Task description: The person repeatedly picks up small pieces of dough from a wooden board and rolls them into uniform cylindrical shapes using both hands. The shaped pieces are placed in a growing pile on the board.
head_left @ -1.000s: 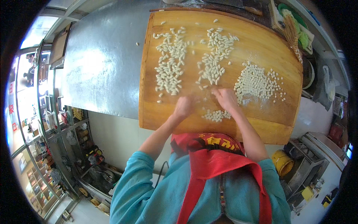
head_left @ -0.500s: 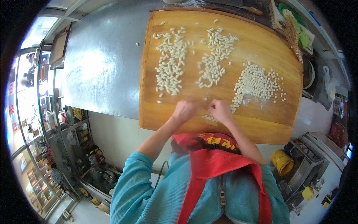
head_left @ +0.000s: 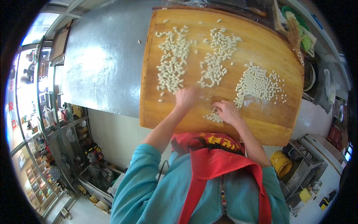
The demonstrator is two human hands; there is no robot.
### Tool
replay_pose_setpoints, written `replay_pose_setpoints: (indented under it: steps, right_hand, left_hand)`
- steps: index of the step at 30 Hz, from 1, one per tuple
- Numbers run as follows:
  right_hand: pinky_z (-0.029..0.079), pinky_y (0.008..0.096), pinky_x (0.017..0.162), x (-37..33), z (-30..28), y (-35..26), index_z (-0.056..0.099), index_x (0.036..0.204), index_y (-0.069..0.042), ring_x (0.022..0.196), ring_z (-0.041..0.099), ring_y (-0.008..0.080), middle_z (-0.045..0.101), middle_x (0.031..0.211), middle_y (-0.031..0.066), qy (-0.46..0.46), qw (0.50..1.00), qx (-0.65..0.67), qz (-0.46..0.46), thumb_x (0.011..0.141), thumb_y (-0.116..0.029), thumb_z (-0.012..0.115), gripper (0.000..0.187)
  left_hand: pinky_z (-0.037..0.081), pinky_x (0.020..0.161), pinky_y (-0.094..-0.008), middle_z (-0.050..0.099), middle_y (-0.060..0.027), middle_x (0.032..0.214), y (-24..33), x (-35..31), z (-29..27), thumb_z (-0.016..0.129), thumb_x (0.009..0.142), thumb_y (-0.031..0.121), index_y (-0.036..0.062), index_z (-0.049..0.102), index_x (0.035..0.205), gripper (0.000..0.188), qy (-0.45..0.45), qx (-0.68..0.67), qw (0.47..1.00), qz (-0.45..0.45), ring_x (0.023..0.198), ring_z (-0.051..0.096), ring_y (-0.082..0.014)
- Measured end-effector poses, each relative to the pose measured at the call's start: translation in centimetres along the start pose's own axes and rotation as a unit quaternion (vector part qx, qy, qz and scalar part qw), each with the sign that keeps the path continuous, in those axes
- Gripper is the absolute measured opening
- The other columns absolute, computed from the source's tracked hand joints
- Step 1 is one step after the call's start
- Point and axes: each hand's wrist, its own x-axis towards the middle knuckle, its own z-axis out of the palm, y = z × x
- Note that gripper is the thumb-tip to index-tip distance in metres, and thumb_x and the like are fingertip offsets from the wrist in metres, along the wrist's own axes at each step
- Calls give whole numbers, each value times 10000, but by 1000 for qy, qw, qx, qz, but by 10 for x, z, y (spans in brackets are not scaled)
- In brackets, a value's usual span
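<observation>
Small white dough pieces lie on a wooden board point(head_left: 156, 108). My left hand point(head_left: 186, 98) is over the board, just below the left and middle rows, its fingers smeared by motion. To its right, my right hand point(head_left: 227, 111) is low over a small cluster of cut dough cubes point(head_left: 213, 117), fingers bent together at its upper edge; what they pinch is hidden. Longer rolled dough pieces form a left row point(head_left: 171, 71) and a second row point(head_left: 216, 56). A larger pile of dough cubes point(head_left: 257, 82) sits to the right of my right hand, on a dusting of flour.
A metal table surface point(head_left: 100, 67) extends left of the board. Behind the board's far edge lie a wooden-handled tool point(head_left: 255, 12) and, at the far right, a basket point(head_left: 279, 20) and a straw brush point(head_left: 294, 35). A yellow bucket point(head_left: 280, 164) stands below on the right.
My left hand has moved up and slightly left, away from my right hand. My right hand has shifted a little right and down, onto the small cluster of cubes.
</observation>
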Motion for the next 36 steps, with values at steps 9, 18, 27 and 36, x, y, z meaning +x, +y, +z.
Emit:
replay_pose_setpoints:
  steps: [9,18,27,36]
  right_hand:
    - [495,428,720,-3,12,-1,680,892,-71,797,620,319,613,823,127,19,999,-26,10,815,-181,632,142]
    - [496,417,714,1,24,-12,674,912,-75,812,618,300,614,832,109,29,999,-6,16,805,-202,647,168]
    - [500,412,717,2,13,-15,674,903,-62,824,622,305,619,838,111,12,999,37,32,771,-163,678,166]
    - [498,427,745,0,22,-11,644,929,-41,850,614,322,600,879,129,24,999,-12,23,769,-145,672,193]
  left_hand:
    - [519,686,-401,616,-98,959,-5,-69,12,674,775,168,108,652,942,179,31,-136,941,309,837,598,-304]
    - [507,686,-409,638,-92,841,-22,-48,10,686,748,199,96,679,836,136,-21,-84,985,150,795,626,-289]
    - [496,621,-403,657,-109,753,-20,-13,6,643,797,466,89,664,763,379,-18,-11,998,52,735,648,-290]
    - [510,678,-412,640,-143,894,-16,-32,16,635,833,190,54,640,924,164,82,-244,945,200,838,626,-333]
